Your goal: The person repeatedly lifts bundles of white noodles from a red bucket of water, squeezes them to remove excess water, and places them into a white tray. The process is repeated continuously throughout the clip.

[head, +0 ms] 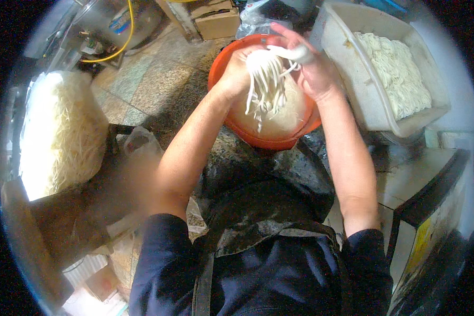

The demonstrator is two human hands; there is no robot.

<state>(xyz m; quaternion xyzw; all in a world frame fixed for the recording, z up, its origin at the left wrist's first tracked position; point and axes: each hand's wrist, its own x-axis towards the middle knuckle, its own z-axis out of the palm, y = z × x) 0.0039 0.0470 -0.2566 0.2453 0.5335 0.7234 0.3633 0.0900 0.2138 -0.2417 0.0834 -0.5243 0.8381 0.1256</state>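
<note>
In front of me a bundle of white noodle-like strands hangs over an orange basin. My left hand grips the bundle at its top, and the loose ends dangle down over the pale cloudy contents of the basin. A thick part of the same white strands crosses into my right hand. Its thumb side and palm hold them while at least one finger points up and outward. Both hands are above the basin, close together. The fingertips of my left hand are hidden by the strands.
A pale plastic tub at right holds a heap of white strands. A clear bag of pale strips stands at left. Cardboard boxes and a plastic bag lie beyond the basin. A yellow hose curves at upper left.
</note>
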